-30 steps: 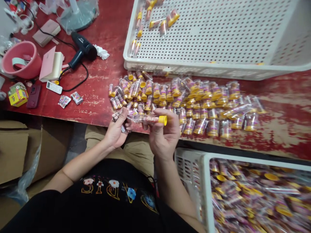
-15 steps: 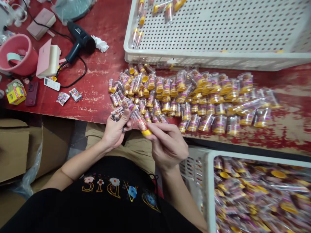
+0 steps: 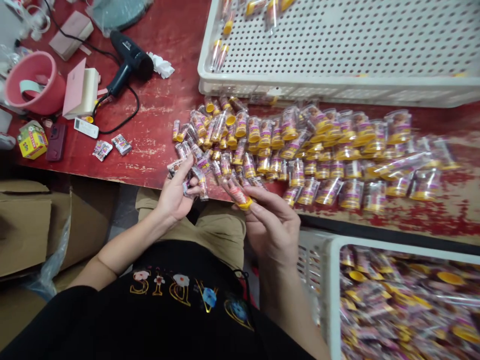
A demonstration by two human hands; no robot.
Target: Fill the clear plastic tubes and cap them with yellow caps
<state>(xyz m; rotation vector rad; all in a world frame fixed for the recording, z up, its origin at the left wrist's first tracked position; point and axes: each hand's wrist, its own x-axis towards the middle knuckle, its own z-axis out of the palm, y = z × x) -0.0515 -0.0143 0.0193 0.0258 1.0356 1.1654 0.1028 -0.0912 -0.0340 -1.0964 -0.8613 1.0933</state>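
My right hand pinches a small clear tube with a yellow cap, cap end toward me, at the front edge of the red table. My left hand is closed on a small stack of printed labels or packets beside it. Just beyond both hands lies a wide heap of the same yellow-capped tubes.
A white perforated crate with a few tubes stands behind the heap. A second white crate, full of tubes, sits at my lower right. A black heat gun, a pink bowl, small boxes and a phone lie at the left. Cardboard boxes stand below.
My right hand has turned the tube from level, cap pointing right, to slanted with its cap toward me and lowered it. My left hand stays closed on the labels.
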